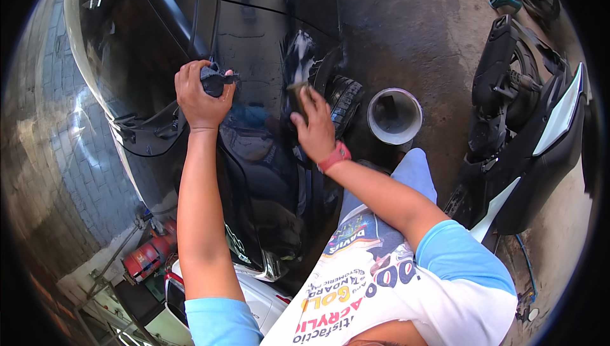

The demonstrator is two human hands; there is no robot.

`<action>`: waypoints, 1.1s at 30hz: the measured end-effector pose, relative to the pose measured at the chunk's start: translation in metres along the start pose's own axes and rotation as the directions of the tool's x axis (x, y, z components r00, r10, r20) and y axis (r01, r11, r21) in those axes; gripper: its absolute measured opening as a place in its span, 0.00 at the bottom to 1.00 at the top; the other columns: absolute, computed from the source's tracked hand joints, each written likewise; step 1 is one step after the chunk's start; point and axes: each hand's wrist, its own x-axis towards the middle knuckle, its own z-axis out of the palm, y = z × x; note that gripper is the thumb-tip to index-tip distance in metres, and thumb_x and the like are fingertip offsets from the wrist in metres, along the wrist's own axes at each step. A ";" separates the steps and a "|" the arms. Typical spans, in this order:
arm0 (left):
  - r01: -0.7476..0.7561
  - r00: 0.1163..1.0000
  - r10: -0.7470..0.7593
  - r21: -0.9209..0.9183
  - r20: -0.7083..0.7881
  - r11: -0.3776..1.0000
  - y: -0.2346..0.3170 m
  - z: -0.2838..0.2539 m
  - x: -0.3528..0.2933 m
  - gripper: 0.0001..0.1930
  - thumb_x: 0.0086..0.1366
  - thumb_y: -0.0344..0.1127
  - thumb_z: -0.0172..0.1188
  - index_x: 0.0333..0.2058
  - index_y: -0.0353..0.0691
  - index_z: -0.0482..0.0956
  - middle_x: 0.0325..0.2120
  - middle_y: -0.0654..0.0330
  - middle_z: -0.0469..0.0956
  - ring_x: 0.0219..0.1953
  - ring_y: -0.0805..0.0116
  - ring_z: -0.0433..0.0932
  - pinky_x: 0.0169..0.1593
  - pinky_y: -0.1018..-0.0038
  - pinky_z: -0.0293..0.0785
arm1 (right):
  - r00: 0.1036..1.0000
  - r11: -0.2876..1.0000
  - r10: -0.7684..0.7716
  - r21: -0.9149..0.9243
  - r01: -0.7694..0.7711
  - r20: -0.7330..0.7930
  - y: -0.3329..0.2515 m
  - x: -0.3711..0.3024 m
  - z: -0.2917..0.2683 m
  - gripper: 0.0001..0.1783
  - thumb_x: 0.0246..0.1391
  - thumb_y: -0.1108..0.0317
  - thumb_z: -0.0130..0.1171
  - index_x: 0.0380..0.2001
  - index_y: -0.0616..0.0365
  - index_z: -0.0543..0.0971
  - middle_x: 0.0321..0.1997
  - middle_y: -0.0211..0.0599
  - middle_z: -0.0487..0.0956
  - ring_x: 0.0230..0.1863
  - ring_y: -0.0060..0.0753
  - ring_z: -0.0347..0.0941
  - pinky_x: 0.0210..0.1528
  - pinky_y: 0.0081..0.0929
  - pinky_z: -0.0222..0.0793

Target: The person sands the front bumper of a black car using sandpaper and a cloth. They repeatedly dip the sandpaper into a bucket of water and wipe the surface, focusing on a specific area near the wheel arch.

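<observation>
right hand [312, 125]: fingers flat and pressed down over a small dark pad [296, 95], likely a sanding or rubbing block, held against the glossy black car panel [267, 155]. red band at the wrist. the pad lies on the panel's right flank, just beside the front tyre [344, 99].

left hand [200, 95]: closed in a fist round a dark wadded cloth [217, 81], resting on the same panel, further up toward the windscreen [127, 47]. cannot tell whether it wipes or only steadies.

outward: a grey bucket [394, 116] stands on the wet concrete floor [413, 34] near the tyre, close to the person's knee. a black and white scooter [527, 123] is parked at the right, well apart from the car. red cylinder [147, 258] low at left, beside a white vehicle's edge.

judgement: step in hand looks like rubbing down the panel surface by the wheel arch. next move would call for even flat pressure on the pad, short overlapping passes, and the cloth brought across to clear residue.
</observation>
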 end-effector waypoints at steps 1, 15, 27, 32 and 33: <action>-0.002 1.000 0.002 0.009 -0.001 1.000 0.000 -0.002 0.000 0.19 0.53 0.37 0.75 0.42 0.41 0.79 0.39 0.54 0.79 0.45 0.48 0.78 0.52 0.57 0.74 | 1.000 1.000 -0.001 0.008 0.001 -0.004 -0.003 0.001 0.001 0.40 0.59 0.63 0.68 0.74 0.56 0.69 0.74 0.53 0.68 0.72 0.59 0.66 0.75 0.47 0.61; -0.018 1.000 0.018 0.008 0.023 1.000 0.005 0.002 0.004 0.20 0.52 0.36 0.75 0.42 0.40 0.79 0.39 0.54 0.79 0.44 0.48 0.78 0.51 0.58 0.74 | 0.995 0.994 0.102 0.050 -0.102 0.008 0.021 0.119 -0.017 0.35 0.63 0.63 0.64 0.71 0.62 0.70 0.69 0.55 0.74 0.71 0.53 0.70 0.73 0.37 0.64; -0.003 1.000 0.003 0.013 0.009 1.000 0.006 0.004 0.006 0.20 0.52 0.40 0.76 0.40 0.40 0.80 0.39 0.54 0.80 0.44 0.49 0.78 0.53 0.58 0.74 | 0.999 1.000 0.019 -0.014 -0.019 -0.028 0.003 0.121 -0.011 0.35 0.63 0.63 0.65 0.71 0.60 0.70 0.70 0.53 0.71 0.70 0.58 0.67 0.73 0.43 0.63; 0.003 1.000 -0.003 0.018 -0.008 1.000 0.000 0.004 -0.007 0.21 0.51 0.40 0.76 0.41 0.40 0.79 0.39 0.54 0.80 0.44 0.49 0.78 0.53 0.58 0.74 | 1.000 0.997 -0.004 -0.083 0.005 0.017 -0.038 0.062 -0.013 0.37 0.62 0.62 0.65 0.73 0.57 0.68 0.70 0.51 0.70 0.68 0.60 0.68 0.70 0.45 0.67; -0.001 1.000 0.001 0.023 -0.007 1.000 0.000 0.004 -0.003 0.21 0.51 0.40 0.76 0.41 0.40 0.79 0.39 0.54 0.80 0.44 0.49 0.78 0.53 0.58 0.73 | 1.000 0.996 -0.023 -0.084 0.023 0.004 -0.035 0.065 -0.012 0.38 0.61 0.62 0.65 0.73 0.56 0.68 0.70 0.50 0.70 0.66 0.59 0.69 0.68 0.46 0.69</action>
